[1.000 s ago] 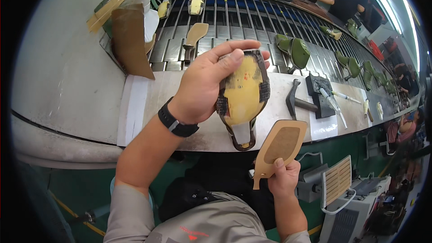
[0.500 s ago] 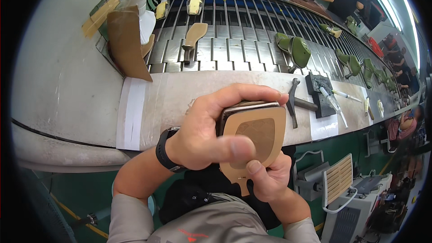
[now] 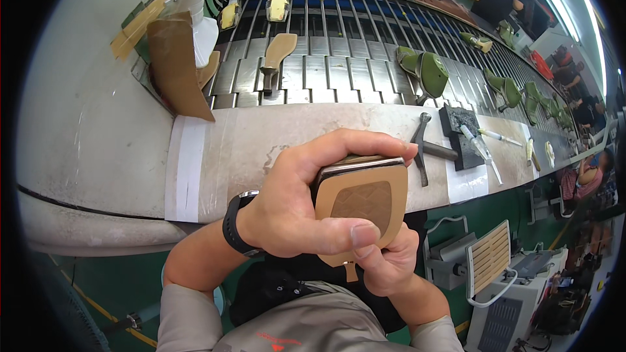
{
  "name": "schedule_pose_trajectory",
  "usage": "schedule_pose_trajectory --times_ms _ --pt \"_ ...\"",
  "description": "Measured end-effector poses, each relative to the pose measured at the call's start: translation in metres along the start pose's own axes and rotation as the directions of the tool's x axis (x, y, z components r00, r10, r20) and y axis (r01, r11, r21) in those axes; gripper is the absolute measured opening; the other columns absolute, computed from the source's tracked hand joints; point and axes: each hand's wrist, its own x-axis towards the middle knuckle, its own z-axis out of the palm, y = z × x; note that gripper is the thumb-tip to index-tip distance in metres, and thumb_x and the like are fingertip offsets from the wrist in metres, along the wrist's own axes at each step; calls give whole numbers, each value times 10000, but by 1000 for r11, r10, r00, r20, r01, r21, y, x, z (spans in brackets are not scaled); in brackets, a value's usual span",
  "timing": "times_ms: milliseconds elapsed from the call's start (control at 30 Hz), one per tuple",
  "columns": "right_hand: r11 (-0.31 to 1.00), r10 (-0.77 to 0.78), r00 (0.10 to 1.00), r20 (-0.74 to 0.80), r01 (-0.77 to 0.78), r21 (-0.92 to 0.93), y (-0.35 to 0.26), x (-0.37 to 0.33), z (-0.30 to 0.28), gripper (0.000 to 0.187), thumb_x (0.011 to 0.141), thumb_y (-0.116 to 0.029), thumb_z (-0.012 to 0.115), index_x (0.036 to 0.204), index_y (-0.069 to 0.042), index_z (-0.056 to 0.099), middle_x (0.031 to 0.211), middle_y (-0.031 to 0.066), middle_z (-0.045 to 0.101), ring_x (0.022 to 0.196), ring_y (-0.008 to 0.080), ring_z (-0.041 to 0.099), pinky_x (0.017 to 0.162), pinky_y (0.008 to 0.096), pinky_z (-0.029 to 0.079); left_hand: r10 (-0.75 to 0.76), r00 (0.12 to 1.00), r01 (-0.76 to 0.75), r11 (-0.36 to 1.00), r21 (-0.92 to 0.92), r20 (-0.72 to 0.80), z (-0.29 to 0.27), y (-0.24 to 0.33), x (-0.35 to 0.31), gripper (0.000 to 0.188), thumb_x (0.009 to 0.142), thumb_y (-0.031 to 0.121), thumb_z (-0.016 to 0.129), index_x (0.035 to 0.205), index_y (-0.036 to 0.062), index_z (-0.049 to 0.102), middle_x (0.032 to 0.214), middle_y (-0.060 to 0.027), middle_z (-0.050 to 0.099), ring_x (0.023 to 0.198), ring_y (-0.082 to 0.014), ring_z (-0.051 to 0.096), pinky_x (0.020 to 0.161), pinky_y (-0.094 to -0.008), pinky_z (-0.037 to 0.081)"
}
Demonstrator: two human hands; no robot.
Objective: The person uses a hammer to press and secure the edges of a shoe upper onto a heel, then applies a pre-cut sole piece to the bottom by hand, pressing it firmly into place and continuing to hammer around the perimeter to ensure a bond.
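A tan shoe sole (image 3: 396, 189) with a darker patterned inset is held up in front of my body, broad end upward, with a glossy metallic-looking edge along its top. My left hand (image 3: 290, 202) wraps round its left side, fingers over the top edge and thumb laid across the face. Against the lower right edge my right hand (image 3: 391, 264) grips, its thumb beside the left one. Its other fingers are mostly hidden behind the sole, as is the back of the piece. The narrow end points down toward my shirt.
Ahead, a slatted metal conveyor (image 3: 332, 72) carries another tan sole (image 3: 281, 49) and several green shoes (image 3: 430, 75). A hammer (image 3: 424, 150), a dark block (image 3: 464, 133) and a syringe-like tube (image 3: 479, 146) lie on the bench (image 3: 313, 120). Brown cardboard (image 3: 177, 68) stands at left. Other people work beyond the conveyor.
My left thumb, blurred before, now rests lower and farther right on the sole, near the right thumb. The sole has tilted slightly, showing more of its top edge. Both hands keep their hold.
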Motion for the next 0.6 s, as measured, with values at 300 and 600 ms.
schedule_pose_trajectory --times_ms 300,600 --pt "1000 -2 999 54 3 -13 4 -4 -6 212 1032 -109 670 902 35 755 728 43 731 589 90 627 520 267 465 -178 974 161 979 -126 -142 16 20 0 613 947 244 754 1453 -43 560 1457 -213 622 1349 -274 599 1132 -405 486" --pt "926 251 966 66 -260 273 -5 2 -27 313 1088 -241 630 1012 42 737 984 117 766 901 177 719 777 339 586 -108 994 107 991 -74 -3 14 2 16 789 888 187 784 1549 -40 417 1609 -214 483 1439 -268 521 1195 -412 431"
